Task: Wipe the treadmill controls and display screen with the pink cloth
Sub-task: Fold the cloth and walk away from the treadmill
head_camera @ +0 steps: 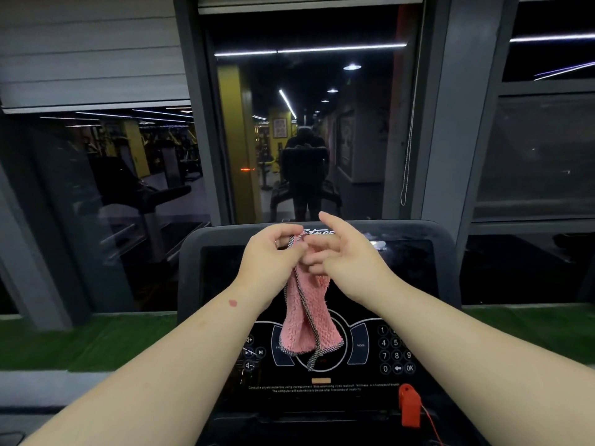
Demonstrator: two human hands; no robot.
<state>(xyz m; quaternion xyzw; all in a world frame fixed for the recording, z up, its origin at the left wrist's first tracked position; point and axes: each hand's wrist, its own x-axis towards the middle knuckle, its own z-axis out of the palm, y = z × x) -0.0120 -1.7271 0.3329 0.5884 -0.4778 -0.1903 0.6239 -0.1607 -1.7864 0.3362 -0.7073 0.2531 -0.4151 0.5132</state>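
A pink cloth with a grey checked border hangs in the air in front of the treadmill console. My left hand pinches its top edge. My right hand pinches the same top edge from the right with thumb and lower fingers, its index finger sticking up. The dark display screen is behind both hands. The controls, a number keypad and round dial, lie below the cloth, which hangs over the dial's middle.
A red safety key with a red cord clips at the console's lower right. Volume and play buttons sit at the lower left. Dark windows ahead reflect the gym, with a strip of green turf below the sill.
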